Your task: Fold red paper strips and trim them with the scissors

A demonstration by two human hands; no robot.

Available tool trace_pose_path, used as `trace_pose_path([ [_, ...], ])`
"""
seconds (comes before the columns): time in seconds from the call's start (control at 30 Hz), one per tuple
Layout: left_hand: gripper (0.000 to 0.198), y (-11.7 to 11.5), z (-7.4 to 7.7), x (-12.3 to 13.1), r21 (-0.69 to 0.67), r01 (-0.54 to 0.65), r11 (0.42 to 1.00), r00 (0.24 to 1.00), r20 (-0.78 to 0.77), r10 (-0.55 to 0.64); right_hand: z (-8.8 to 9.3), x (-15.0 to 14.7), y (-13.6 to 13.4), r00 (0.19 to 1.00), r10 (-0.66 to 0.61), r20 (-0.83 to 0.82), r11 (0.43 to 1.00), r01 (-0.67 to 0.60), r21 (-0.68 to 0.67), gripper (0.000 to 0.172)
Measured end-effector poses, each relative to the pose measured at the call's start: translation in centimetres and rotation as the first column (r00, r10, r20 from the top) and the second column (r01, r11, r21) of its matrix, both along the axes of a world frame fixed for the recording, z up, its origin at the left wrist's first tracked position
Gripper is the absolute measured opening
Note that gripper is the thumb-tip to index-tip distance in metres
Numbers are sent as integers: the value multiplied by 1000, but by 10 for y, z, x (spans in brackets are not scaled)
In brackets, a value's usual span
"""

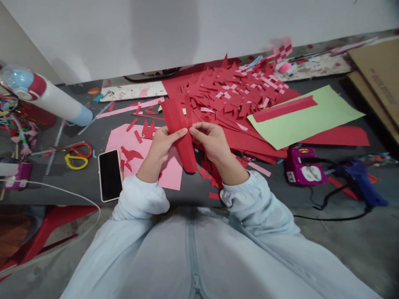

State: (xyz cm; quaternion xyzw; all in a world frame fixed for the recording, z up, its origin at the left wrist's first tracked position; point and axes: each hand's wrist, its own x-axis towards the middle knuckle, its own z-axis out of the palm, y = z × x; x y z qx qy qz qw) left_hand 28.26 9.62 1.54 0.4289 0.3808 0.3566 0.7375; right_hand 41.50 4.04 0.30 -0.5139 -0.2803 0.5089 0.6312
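The person's left hand (162, 143) and right hand (209, 139) meet over the middle of a dark grey table (268, 192), both on a long, folded, red paper strip (186, 155). The strip slants from the far left toward the near right, its near end just above the table's near part. The left thumb lies flat on the strip's upper face, the left fingers behind it, so that the paper is gripped between them; how those fingers are placed underneath cannot be told. The right thumb and forefinger pinch the strip's right edge, their tips close beside the left thumb tip; the other right fingers are curled.

Partly under the left hand lies a pink paper sheet (173, 179) with small red paper scraps (131, 153) on it. To its left is a black-screened smartphone (110, 175) in a pale case, and farther left a pair of scissors with one red and one yellow handle (67, 158). A white bottle with a light blue base (60, 97) stands at the far left.

Beyond the right hand spreads a heap of cut red paper pieces (218, 99), some woven with pink. Right of it, a pale green paper sheet (280, 131) bears a second, shorter red strip (285, 109). Nearer on the right sit a purple box (304, 166) and a blue glue gun (355, 178).
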Motion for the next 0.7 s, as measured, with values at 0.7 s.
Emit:
trace_pose_path([
  [0.7,29,-1,-2,1,14,-39,999,999,-13,39,-5,2,2,999,14,30,1000,-14,5,34],
])
